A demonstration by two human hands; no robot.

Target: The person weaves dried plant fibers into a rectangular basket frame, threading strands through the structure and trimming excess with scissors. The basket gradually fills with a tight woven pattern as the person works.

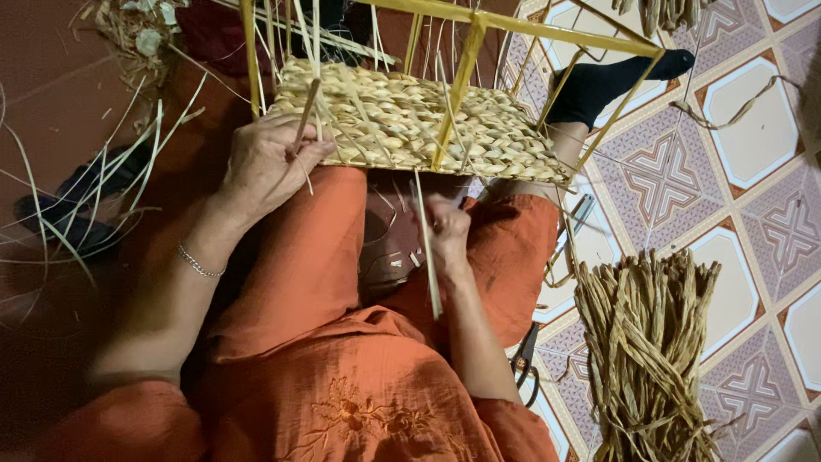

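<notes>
A half-woven straw basket (402, 120) on a yellow wire frame (547, 34) rests across my knees, which are covered in orange cloth. My left hand (269, 162) grips the near left edge of the weave and pinches an upright straw strand (306, 111) there. My right hand (446, 231) is just below the basket's near edge, closed around a long pale straw strand (428, 257) that runs down past my wrist. A thin silver bracelet (198, 263) sits on my left wrist.
A thick bundle of dried straw (646, 351) lies on the patterned tile floor at the right. Black-handled scissors (526, 364) lie beside my right thigh. Loose straw strands (103, 197) fan over the dark floor at the left. My black-socked foot (611, 81) sticks out beyond the basket.
</notes>
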